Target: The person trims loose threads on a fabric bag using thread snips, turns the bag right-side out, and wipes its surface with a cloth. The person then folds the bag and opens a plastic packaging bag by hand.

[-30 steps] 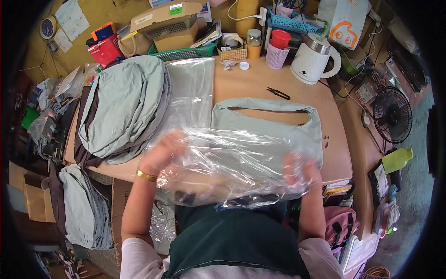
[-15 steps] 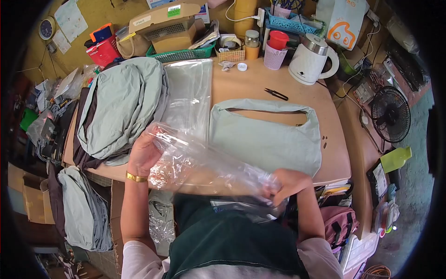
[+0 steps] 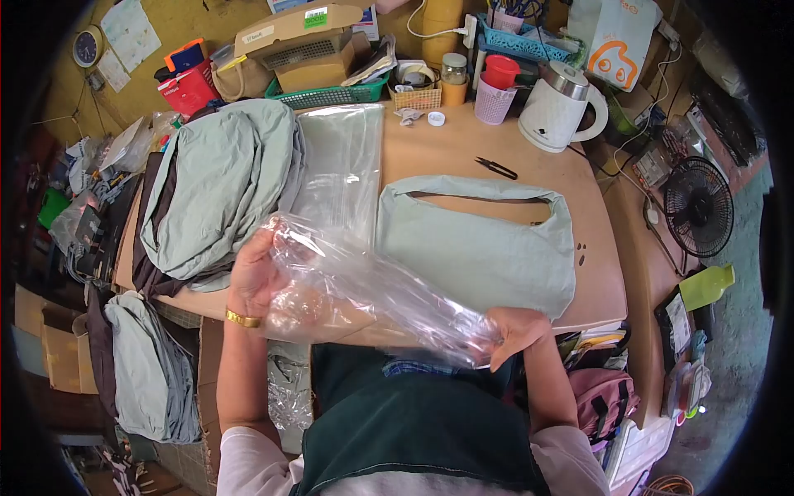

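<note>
A clear plastic bag (image 3: 372,277) stretches between my two hands over the table's front edge. My left hand (image 3: 258,273), with a gold watch at the wrist, grips the bag's upper left end. Its lower right end is pinched in my right hand (image 3: 517,332), fingers curled downward. Behind the bag, a pale green fabric bag (image 3: 480,248) with a long handle opening lies flat on the table. More clear plastic bags (image 3: 343,157) lie flat in a stack left of it. A heap of pale green fabric bags (image 3: 223,190) sits beyond my left hand.
Black thread snips (image 3: 496,168) lie above the flat fabric bag. A white kettle (image 3: 558,112), a lilac cup (image 3: 494,103) and a green basket (image 3: 331,95) line the back of the table (image 3: 447,145). A fan (image 3: 699,207) stands at right. More fabric bags (image 3: 153,368) hang below left.
The clear plastic bag is pulled straighter between my hands, and its lower part has risen from my lap. Both hands keep hold. The view has shifted slightly.
</note>
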{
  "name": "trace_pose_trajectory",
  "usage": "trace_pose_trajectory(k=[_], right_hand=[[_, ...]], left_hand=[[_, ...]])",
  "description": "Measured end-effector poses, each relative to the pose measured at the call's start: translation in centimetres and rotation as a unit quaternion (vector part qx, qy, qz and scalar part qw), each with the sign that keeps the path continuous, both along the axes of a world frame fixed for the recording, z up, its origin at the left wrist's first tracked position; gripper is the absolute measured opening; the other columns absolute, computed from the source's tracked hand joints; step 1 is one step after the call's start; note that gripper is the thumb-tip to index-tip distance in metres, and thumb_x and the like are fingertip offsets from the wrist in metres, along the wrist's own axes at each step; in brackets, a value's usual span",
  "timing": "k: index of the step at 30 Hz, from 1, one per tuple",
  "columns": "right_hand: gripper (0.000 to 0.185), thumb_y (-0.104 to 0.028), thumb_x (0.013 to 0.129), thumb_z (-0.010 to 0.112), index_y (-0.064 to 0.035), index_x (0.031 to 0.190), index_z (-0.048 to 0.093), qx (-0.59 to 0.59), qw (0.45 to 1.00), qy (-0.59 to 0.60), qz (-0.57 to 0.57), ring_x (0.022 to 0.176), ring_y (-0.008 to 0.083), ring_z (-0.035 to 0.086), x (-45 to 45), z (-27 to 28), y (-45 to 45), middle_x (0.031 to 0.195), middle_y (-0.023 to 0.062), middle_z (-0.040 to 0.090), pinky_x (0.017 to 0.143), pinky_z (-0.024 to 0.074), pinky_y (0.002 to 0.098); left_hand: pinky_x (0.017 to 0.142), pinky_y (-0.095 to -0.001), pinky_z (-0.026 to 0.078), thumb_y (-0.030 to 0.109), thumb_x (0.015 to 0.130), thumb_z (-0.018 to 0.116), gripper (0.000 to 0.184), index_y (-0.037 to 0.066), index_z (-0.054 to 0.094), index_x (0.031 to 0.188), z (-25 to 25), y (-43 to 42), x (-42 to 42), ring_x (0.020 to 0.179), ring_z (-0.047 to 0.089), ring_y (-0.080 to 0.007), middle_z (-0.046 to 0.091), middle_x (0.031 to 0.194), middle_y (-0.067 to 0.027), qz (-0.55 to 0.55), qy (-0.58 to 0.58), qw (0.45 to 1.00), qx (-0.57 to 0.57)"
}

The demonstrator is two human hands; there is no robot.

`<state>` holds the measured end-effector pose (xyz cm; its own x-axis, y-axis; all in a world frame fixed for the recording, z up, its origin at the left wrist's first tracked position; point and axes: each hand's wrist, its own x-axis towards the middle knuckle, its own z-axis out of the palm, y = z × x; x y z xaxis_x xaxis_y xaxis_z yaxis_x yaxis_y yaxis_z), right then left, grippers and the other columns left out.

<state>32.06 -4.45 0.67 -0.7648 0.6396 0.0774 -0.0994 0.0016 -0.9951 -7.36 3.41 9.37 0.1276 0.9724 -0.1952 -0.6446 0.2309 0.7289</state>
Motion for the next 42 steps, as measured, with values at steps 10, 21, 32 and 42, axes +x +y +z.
trace_pose_trajectory(k=[10,21,32,42], right_hand=[[0.036,-0.039,0.101,0.043,-0.0112,0.080,0.055,-0.271,0.752,0.494,-0.343,0.060,0.0156,0.054,2.3,-4.3,-0.6,0.073,0.0022,0.057,0.054,0.0465,0.0388],[0.030,-0.035,0.097,0.055,-0.0059,0.096,0.063,-0.151,0.840,0.405,-0.326,0.061,0.0108,0.050,0.3,-2.0,-0.1,0.077,0.0048,0.059,0.052,0.0377,0.0262],[0.032,-0.010,0.079,0.075,0.0041,0.105,0.062,-0.138,0.989,-0.048,0.023,0.073,0.0107,0.058,1.4,-0.7,-0.4,0.083,0.0063,0.063,0.059,0.0474,0.0245],[0.044,-0.029,0.081,0.072,0.0063,0.105,0.062,-0.150,0.956,0.236,-0.082,0.078,0.0232,0.062,4.0,1.7,-2.0,0.091,0.0144,0.064,0.065,0.0482,0.0328]], left_hand=[[0.078,-0.0301,0.051,0.024,0.089,0.070,0.034,0.001,0.063,0.113,-3.4,0.4,-3.8,0.090,0.063,-0.0143,0.068,0.104,-0.0114,-0.421,0.305,0.843,0.142],[0.073,-0.0257,0.049,0.020,0.087,0.071,0.034,-0.004,0.061,0.109,-1.2,-1.6,-2.8,0.077,0.061,-0.0126,0.067,0.082,-0.0029,-0.275,0.321,0.898,0.119],[0.061,-0.0283,0.039,0.024,0.098,0.056,0.027,0.009,0.056,0.075,-1.7,-1.1,-2.9,0.055,0.045,-0.0109,0.054,0.065,0.0003,-0.129,-0.026,0.984,0.118],[0.084,-0.0346,0.048,0.025,0.081,0.079,0.043,-0.005,0.065,0.108,0.2,-0.7,-5.2,0.094,0.063,-0.0257,0.067,0.103,-0.0143,-0.572,0.310,0.725,0.225]])
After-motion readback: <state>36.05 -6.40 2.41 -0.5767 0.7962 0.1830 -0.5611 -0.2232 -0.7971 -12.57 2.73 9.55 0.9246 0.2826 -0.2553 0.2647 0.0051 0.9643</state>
